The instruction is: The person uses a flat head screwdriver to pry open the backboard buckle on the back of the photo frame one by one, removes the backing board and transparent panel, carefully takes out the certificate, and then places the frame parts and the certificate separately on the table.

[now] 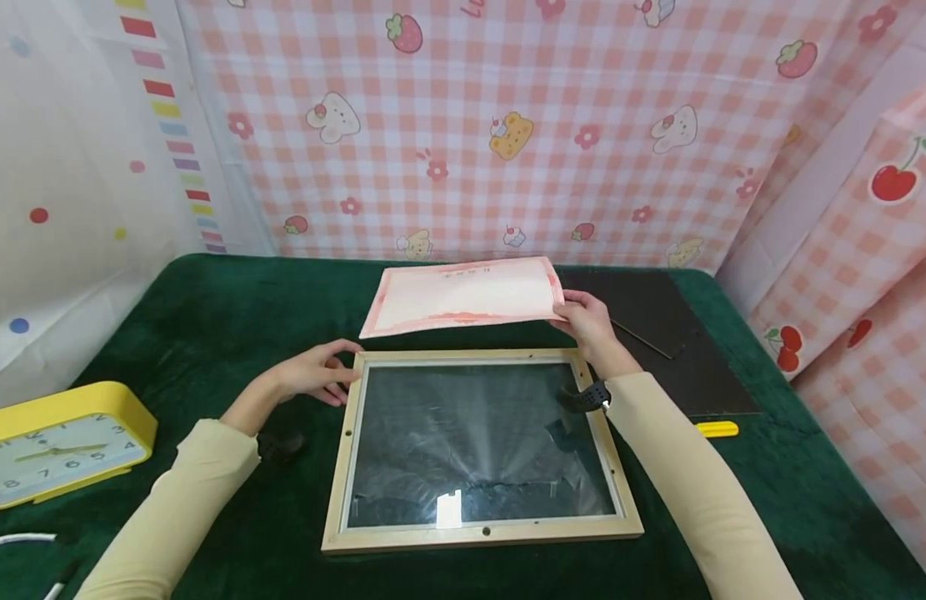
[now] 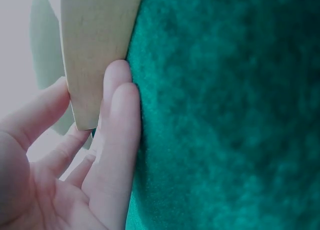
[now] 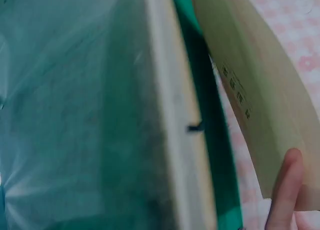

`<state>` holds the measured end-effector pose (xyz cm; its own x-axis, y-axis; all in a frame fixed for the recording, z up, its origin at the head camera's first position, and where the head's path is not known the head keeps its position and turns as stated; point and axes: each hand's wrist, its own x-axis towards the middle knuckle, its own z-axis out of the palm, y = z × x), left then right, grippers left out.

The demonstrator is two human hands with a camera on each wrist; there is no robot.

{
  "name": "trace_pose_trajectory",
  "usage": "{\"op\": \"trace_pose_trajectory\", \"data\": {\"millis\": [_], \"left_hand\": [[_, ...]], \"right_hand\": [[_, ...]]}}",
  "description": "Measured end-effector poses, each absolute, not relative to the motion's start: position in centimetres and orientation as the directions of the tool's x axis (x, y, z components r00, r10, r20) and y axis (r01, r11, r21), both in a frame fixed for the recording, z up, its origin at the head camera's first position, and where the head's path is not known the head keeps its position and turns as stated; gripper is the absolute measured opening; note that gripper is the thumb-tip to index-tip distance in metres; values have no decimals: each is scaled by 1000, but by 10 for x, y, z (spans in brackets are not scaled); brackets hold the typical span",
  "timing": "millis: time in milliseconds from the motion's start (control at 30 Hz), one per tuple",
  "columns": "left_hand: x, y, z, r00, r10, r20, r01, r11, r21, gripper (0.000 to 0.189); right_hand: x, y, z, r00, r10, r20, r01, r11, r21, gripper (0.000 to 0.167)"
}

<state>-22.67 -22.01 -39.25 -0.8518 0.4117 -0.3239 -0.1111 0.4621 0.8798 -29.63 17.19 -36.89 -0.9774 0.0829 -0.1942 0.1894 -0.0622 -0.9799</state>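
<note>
A light wooden picture frame (image 1: 402, 540) lies flat, with a shiny clear pane (image 1: 447, 442) inside it. At its far left corner, my left hand (image 1: 316, 373) holds the wood; the left wrist view shows the thumb on one side of the frame (image 2: 97, 49) and fingers (image 2: 125, 115) along the other. My right hand (image 1: 586, 325) pinches the right end of a pink-bordered certificate sheet (image 1: 470, 292), raised just beyond the frame's far edge. In the right wrist view the sheet (image 3: 265, 99) bends slightly and bears a short line of printed characters.
Green cloth (image 1: 207, 317) covers the table. A black board (image 1: 658, 308) lies at the back right, with a yellow-handled tool (image 1: 718, 429) by its near edge. On the left stands a yellow clock (image 1: 102, 408), and white cable ends (image 1: 20, 540) lie nearer.
</note>
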Motion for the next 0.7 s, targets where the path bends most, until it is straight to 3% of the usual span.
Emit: {"op": "trace_pose_trajectory", "data": {"millis": [233, 500, 700], "left_hand": [[-225, -219, -391, -855, 409, -320, -100, 475, 874, 52], [-224, -218, -390, -855, 410, -318, -101, 471, 876, 49], [-224, -218, -391, -858, 405, -315, -101, 469, 877, 50]], "right_hand": [[-300, 174, -379, -971, 65, -230, 237, 125, -963, 43], [-304, 176, -385, -964, 121, -238, 259, 216, -941, 33], [-304, 179, -386, -967, 57, -250, 253, 369, -894, 33]]}}
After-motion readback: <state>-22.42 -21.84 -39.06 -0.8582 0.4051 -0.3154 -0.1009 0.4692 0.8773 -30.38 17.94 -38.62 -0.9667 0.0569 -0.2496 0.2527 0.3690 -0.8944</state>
